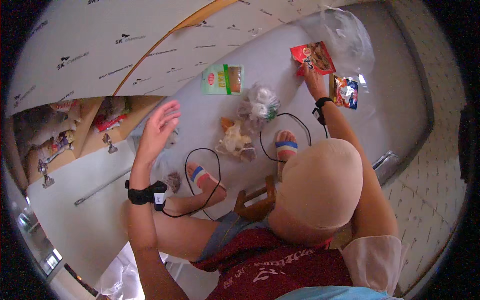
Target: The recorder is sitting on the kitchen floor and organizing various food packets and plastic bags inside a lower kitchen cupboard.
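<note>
My right hand [313, 79] reaches out at the upper right and grips the lower left edge of a red snack packet [314, 58]. Raised over the left side with fingers apart, my left hand [159, 131] holds nothing. A blue and white snack packet [345, 92] lies just right of my right wrist. Between the hands are a green and white food packet [223, 79], a bundle of clear plastic bags [260, 103] and a crumpled yellowish plastic bag [236, 140]. Black bands with small devices are strapped to both wrists.
A large clear plastic bag [348, 41] lies at the upper right. Open wooden compartments [86, 131] with packets are at the left, with metal clips on their edge. Black cables [219, 161] loop near my sandaled feet. A small wooden stool [255, 204] stands close to my legs.
</note>
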Motion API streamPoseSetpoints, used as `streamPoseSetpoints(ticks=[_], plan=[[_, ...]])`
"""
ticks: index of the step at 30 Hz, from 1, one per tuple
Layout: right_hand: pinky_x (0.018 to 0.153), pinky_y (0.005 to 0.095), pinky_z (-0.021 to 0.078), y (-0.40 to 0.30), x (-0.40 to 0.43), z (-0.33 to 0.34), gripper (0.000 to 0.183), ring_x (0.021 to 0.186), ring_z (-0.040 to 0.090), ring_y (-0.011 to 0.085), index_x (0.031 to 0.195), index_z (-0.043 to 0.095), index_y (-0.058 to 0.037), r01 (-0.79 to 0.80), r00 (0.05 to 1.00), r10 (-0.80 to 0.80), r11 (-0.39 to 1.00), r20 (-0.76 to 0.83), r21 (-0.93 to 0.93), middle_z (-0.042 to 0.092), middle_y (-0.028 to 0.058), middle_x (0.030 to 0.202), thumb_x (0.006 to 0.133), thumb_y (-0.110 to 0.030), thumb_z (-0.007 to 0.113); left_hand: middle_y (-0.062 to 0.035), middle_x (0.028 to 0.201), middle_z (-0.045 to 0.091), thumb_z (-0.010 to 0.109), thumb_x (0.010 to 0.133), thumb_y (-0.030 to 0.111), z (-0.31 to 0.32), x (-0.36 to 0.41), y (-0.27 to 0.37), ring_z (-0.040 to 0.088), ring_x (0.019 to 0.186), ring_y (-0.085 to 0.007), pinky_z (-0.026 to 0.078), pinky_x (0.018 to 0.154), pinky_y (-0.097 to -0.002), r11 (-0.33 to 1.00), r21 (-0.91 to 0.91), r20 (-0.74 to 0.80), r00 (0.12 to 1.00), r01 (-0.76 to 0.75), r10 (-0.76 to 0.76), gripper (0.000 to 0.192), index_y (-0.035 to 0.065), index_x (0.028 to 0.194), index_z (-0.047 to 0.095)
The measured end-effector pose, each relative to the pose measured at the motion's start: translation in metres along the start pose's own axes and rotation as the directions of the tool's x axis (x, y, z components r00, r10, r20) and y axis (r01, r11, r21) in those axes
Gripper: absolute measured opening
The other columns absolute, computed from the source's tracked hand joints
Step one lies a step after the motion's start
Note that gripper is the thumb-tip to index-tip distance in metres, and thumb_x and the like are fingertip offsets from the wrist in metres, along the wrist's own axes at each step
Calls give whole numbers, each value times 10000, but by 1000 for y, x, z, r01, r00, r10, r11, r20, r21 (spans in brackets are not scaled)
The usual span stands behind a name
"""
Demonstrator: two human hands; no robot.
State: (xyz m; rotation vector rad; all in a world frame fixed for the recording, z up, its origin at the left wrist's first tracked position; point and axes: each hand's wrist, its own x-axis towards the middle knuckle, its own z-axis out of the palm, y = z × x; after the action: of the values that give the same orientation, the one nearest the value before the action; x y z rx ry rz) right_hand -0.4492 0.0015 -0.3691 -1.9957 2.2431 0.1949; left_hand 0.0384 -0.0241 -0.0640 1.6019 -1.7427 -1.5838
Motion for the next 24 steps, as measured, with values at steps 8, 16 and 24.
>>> streamPoseSetpoints(ticks=[8, 16, 24], plan=[[942, 401, 434, 24, -5, -55, 465, 1130, 554, 334, 1370, 396, -58, 53, 973, 96, 794, -210, 605, 563, 202, 1248, 928, -135, 519, -83, 1259, 558, 574, 914, 87, 0, 0, -13, 543, 1162, -179, 428, 986, -321, 994, 3, 45, 993, -109, 109, 391, 21, 1291, 492], [797, 285, 519, 61, 20, -177, 496, 888, 647, 154, 1288, 484, -51, 342, 936, -261, 525, -236, 779, 667, 84, 998, 824, -11, 654, -81, 1231, 576, 590, 890, 76, 16, 0, -12, 572, 1105, -192, 463, 947, -323, 966, 4, 70, 963, -260, 259, 375, 18, 1254, 524], [876, 292, 494, -95, -16, -391, 477, 979, 619, 126, 1301, 482, -70, 581, 668, -735, 422, -113, 696, 645, 76, 1073, 850, 25, 605, -155, 1203, 598, 783, 697, 182, 19, -18, -8, 583, 1104, -256, 470, 942, -354, 887, 195, 9, 905, -420, 426, 680, 10, 1292, 502]])
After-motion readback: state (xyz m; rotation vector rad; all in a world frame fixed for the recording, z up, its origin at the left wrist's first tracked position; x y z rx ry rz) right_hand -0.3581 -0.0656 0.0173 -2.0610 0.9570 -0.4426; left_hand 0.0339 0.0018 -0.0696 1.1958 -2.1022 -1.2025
